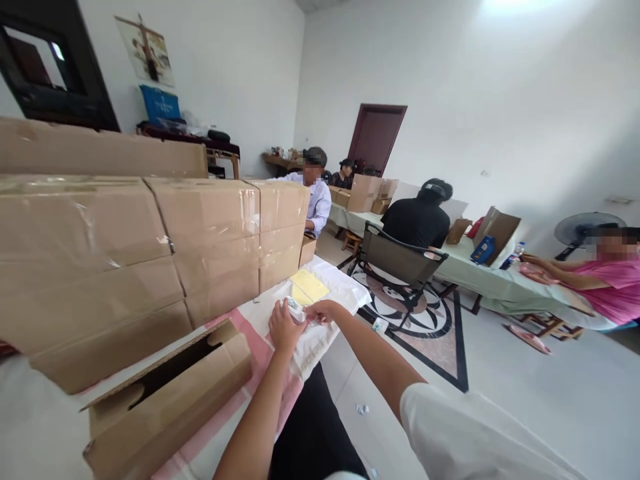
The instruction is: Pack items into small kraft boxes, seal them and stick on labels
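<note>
One small white packet (295, 308) sits above the tabletop (263, 363); fingers of the left hand (283, 328) curl round it, and fingers of the right hand (323, 311) pinch its end.

White walls (500, 100); dark red door (376, 137); pale tiled floor (525, 387)

Sealed cardboard boxes (150, 247) are stacked high along the left of the near bench (260, 313), with a long open box (165, 393) lying in front of them and a yellow sheet (309, 287) at the far end. Just beyond stands an empty folding chair (400, 260). Across the room a long bench under a pale green cloth (480, 277) carries a blue carton (483, 250) and a water bottle (515, 253). A person in black (417, 220) and one in pink (615, 280) sit at it. A fan (580, 230) stands by the wall, and a dark red door (376, 137) is farther back.
</note>
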### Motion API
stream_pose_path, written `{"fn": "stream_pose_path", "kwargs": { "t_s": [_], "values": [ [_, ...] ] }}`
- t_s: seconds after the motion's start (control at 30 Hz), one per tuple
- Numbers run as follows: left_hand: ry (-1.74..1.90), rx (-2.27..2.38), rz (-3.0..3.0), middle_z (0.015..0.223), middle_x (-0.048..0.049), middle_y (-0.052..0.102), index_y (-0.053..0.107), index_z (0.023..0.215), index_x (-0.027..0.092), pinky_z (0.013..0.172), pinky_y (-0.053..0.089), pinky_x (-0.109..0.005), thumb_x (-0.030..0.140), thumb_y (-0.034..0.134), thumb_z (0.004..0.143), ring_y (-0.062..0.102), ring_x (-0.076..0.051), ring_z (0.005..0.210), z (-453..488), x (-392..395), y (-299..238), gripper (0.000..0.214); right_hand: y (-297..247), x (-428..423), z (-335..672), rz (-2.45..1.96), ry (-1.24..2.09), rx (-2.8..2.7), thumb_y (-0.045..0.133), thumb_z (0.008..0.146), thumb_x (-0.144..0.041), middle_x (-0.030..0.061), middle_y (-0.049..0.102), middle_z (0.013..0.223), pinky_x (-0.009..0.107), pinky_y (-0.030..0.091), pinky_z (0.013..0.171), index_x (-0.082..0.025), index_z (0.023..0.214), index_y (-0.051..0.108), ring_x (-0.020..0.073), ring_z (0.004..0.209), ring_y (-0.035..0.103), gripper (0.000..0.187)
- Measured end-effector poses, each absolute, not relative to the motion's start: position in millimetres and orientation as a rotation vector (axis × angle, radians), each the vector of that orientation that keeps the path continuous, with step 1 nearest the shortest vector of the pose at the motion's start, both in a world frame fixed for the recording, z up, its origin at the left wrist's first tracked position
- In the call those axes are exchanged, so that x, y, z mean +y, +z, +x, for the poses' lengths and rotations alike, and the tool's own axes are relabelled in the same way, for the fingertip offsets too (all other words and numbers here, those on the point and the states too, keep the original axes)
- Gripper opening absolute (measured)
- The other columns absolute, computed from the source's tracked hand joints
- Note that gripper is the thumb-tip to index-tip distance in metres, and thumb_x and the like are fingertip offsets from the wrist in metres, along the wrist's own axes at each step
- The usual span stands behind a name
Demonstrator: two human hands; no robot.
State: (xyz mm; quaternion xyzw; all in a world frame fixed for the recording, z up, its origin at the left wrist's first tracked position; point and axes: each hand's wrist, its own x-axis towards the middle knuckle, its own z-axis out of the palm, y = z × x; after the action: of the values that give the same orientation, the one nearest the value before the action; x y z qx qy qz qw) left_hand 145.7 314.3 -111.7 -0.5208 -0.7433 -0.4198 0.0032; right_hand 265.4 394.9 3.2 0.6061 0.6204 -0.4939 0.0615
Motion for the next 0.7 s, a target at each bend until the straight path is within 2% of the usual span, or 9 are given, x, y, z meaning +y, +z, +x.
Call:
{"fn": "stream_pose_path", "kwargs": {
  "t_s": [0.17,0.57,0.7],
  "values": [
    [-1.341,-2.284,-1.619,0.155,-0.0225,0.045,0.043,0.15,0.015,0.111,0.042,-0.05,0.041,0.072,0.075,0.049,-0.038,0.137,146.0,313.5,-113.8,0.084,8.3,397.6,263.7,1.818,-1.543,1.75,0.065,0.1,-0.037,0.0099,0.066,0.125,0.042,0.06,0.088,-0.016,0.127,0.063,0.0222,0.104,0.068,0.035],
    [-1.405,-2.282,-1.627,0.155,-0.0223,0.044,0.04,0.15,0.018,0.11,0.043,-0.051,0.041,0.074,0.076,0.051,-0.038,0.136,144.1,309.0,-110.0,0.084,-1.9,384.4,272.5,1.85,-1.688,1.771,0.063,0.101,-0.04,0.0077,0.068,0.113,0.035,0.061,0.078,-0.015,0.121,0.064,0.0178,0.091,0.068,0.033],
    [-1.389,-2.279,-1.647,0.155,-0.023,0.044,0.041,0.149,0.016,0.109,0.044,-0.051,0.04,0.075,0.075,0.051,-0.04,0.135,142.9,307.1,-107.6,0.085,-5.5,389.9,275.4,1.814,-1.739,1.777,0.063,0.101,-0.041,0.0066,0.068,0.109,0.033,0.06,0.074,-0.014,0.117,0.065,0.0163,0.087,0.068,0.031]
  ]
}}
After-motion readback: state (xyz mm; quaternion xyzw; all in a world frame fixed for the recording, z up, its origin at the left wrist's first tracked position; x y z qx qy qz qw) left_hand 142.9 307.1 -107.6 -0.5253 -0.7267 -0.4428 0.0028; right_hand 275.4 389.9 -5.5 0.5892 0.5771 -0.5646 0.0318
